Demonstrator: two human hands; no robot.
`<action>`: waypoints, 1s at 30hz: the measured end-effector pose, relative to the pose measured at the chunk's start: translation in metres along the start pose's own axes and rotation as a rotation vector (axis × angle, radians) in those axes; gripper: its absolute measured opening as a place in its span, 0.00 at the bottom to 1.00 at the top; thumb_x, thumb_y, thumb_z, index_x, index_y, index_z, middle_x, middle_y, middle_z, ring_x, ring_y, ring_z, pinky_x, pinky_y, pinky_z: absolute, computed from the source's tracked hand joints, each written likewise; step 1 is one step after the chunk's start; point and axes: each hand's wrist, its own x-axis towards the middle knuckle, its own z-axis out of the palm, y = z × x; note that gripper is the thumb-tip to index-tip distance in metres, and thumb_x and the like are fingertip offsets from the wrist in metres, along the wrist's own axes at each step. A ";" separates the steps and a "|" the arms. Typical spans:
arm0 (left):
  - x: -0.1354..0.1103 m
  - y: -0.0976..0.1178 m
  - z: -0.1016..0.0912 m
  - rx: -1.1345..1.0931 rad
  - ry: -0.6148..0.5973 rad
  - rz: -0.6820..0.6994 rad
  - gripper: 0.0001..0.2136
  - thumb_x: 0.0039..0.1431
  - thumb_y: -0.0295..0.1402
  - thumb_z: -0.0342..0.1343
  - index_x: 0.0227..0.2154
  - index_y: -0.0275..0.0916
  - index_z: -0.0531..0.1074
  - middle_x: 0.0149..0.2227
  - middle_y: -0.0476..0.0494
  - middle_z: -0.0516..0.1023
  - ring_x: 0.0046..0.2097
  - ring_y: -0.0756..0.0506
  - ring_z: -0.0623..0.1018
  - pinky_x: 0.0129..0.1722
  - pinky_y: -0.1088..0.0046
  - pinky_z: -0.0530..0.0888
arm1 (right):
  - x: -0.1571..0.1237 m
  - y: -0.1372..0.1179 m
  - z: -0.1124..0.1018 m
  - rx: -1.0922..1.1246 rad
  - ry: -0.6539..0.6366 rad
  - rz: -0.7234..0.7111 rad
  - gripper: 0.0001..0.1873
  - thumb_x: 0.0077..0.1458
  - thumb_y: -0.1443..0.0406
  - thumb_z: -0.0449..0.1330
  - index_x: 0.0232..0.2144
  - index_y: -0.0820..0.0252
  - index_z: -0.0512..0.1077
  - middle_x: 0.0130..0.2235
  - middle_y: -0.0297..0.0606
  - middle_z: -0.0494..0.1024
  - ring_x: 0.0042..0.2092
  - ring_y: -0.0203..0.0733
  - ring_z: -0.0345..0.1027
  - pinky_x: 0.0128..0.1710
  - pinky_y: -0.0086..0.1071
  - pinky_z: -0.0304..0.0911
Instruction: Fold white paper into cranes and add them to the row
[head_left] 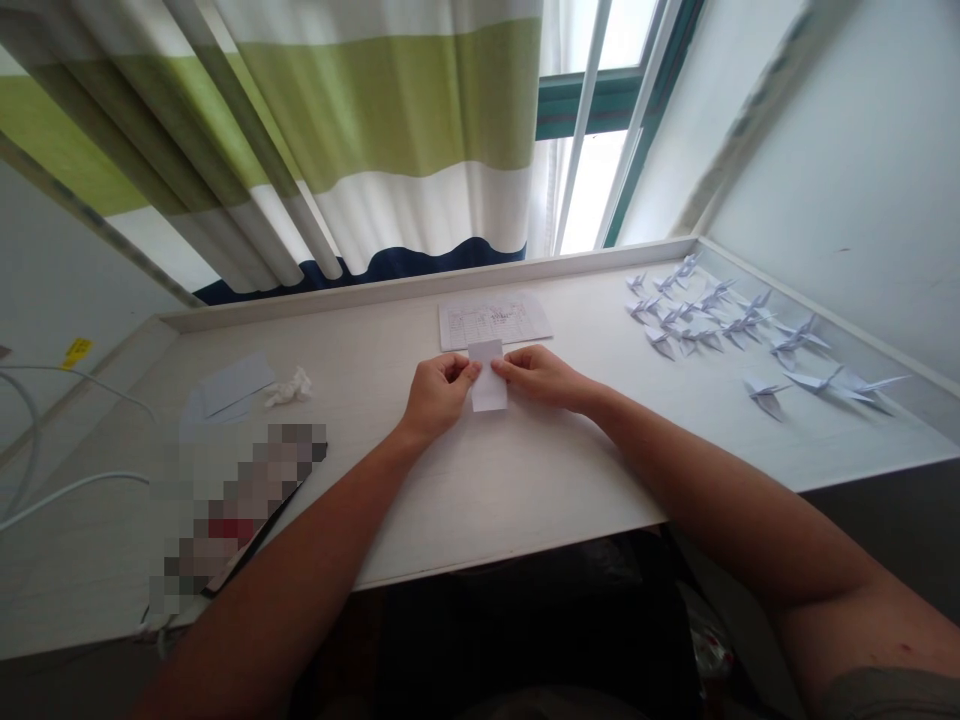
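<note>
Between my two hands is a small white rectangle of paper (489, 385), held upright above the table's middle. My left hand (442, 390) pinches its left edge, thumb on the near face. On the opposite edge, my right hand (541, 377) grips the paper the same way, its other fingers curled behind. Just beyond the paper lies a printed sheet or booklet (495, 320) with a table of text and some reddish marks. Over to the right stand several folded white paper cranes (694, 315) in loose rows.
Loose white sheets (238, 385) and a crumpled tissue (289, 387) lie at the left. Nearer, a pixelated flat object (247, 515) rests by my left forearm. White cables (75, 490) cross the left side. A raised rim (420, 283) borders the white table (420, 530), with a curtain behind.
</note>
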 end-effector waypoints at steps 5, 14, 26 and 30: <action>0.002 0.000 -0.001 -0.052 0.034 -0.002 0.15 0.53 0.46 0.69 0.27 0.37 0.79 0.26 0.47 0.78 0.28 0.48 0.73 0.31 0.71 0.68 | 0.000 0.000 0.002 0.003 -0.010 -0.043 0.31 0.59 0.40 0.62 0.23 0.59 0.67 0.26 0.32 0.66 0.30 0.36 0.56 0.32 0.33 0.53; 0.005 0.007 -0.011 -0.052 0.104 -0.001 0.17 0.51 0.48 0.72 0.25 0.37 0.79 0.25 0.47 0.78 0.29 0.49 0.74 0.31 0.71 0.70 | -0.007 -0.009 0.004 -0.007 -0.063 -0.009 0.31 0.59 0.39 0.62 0.25 0.59 0.70 0.25 0.30 0.64 0.29 0.34 0.53 0.31 0.33 0.52; 0.001 0.015 -0.014 -0.021 0.118 0.021 0.17 0.55 0.47 0.70 0.25 0.38 0.79 0.25 0.47 0.78 0.30 0.47 0.75 0.34 0.70 0.73 | -0.009 -0.010 0.006 0.070 -0.160 0.009 0.32 0.58 0.38 0.64 0.29 0.63 0.76 0.30 0.36 0.73 0.31 0.37 0.60 0.31 0.32 0.55; 0.001 0.016 -0.014 -0.045 0.115 0.010 0.17 0.54 0.47 0.71 0.26 0.38 0.80 0.25 0.47 0.78 0.30 0.47 0.75 0.34 0.70 0.72 | -0.008 -0.007 0.004 0.089 -0.190 0.005 0.33 0.57 0.36 0.64 0.29 0.62 0.74 0.27 0.33 0.70 0.28 0.35 0.56 0.29 0.32 0.52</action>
